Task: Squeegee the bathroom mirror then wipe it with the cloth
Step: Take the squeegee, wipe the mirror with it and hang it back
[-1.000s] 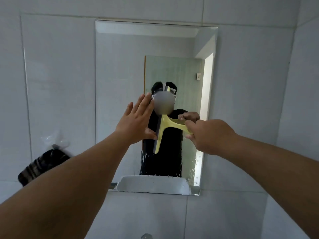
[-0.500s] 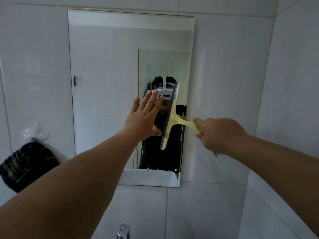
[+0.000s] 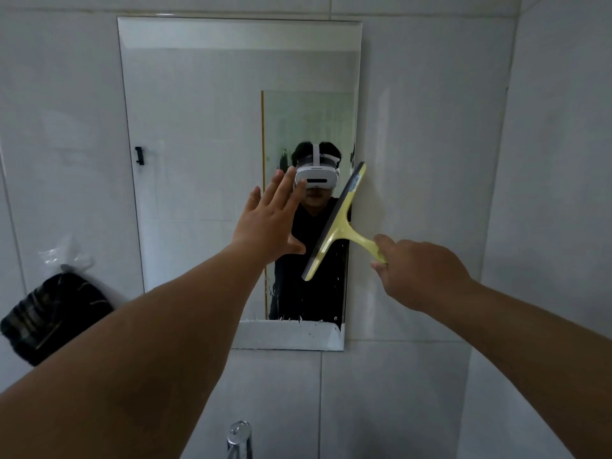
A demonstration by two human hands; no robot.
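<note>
Since half a second ago the squeegee (image 3: 334, 223) has slid rightward to the mirror's right edge, and its top end now pokes past the glass over the tile. The blade leans more steeply too, upper end to the right, lower end to the left.

The right hand (image 3: 419, 273) is closed around the yellow handle, fingers wrapped under it and the thumb lying along the top. From that grip the handle runs up and left to the crossbar, whose dark rubber edge faces the mirror (image 3: 198, 160) (whether it presses the glass or only sits close to it cannot be told from this angle). Water droplets and streaks show on the lower right part of the glass, below the blade.

The left hand (image 3: 270, 223) is spread wide and holds nothing, fingers pointing up and to the right, just left of the blade over the mirror's middle; contact with the glass is not clear.

Further out, the mirror hangs on a wall of pale tiles (image 3: 430, 127). A dark striped cloth (image 3: 53, 316) hangs on the wall well to the mirror's left, with a scrap of clear plastic (image 3: 66, 256) just above it. A chrome tap (image 3: 240, 438) stands at the bottom edge.
</note>
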